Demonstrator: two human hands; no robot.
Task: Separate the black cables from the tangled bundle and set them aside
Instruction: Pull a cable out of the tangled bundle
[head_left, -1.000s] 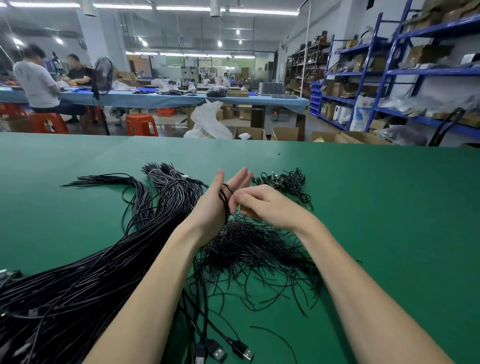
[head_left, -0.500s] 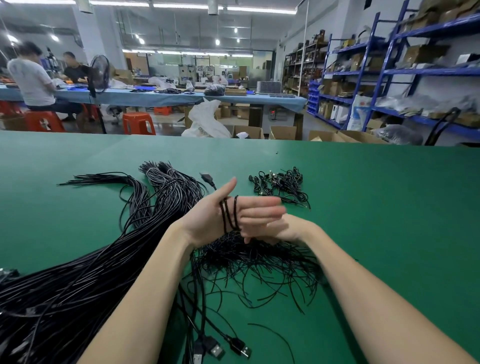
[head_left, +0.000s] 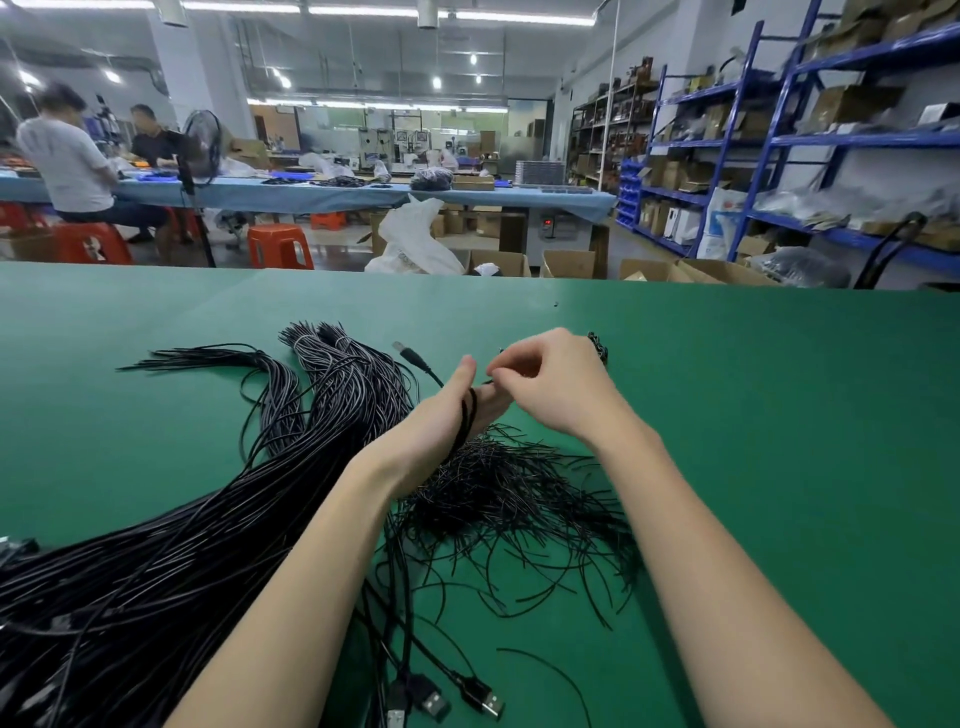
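Looping over the left hand (head_left: 441, 421) are a few black cables (head_left: 469, 415), and that hand stands up just past the tangled bundle (head_left: 498, 493) on the green table (head_left: 779, 441). Its fingers are mostly straight, with the thumb up and the strands lying across the palm. The right hand (head_left: 550, 384) sits just beside it, touching its fingertips. Those right fingers are curled in and look like they pinch a thin strand, but the strand is too small to see well.

Left of the tangled bundle lies a big long pile of cables (head_left: 182, 545), running off the near left edge. Near the person, below the bundle, some USB plugs (head_left: 457, 701) lie flat. One more plug end (head_left: 405, 353) pokes up past the left hand.

What could go wrong? I think the strands hang down into the bundle, so a hard pull may drag the whole messy heap along. The loops may also slip off the straight fingers and fall back in.

Some things are hard to see. The right hand covers the left fingertips. A little dark clump (head_left: 600, 345) peeks out behind the right hand, mostly hidden. I cannot count the strands on the hand.
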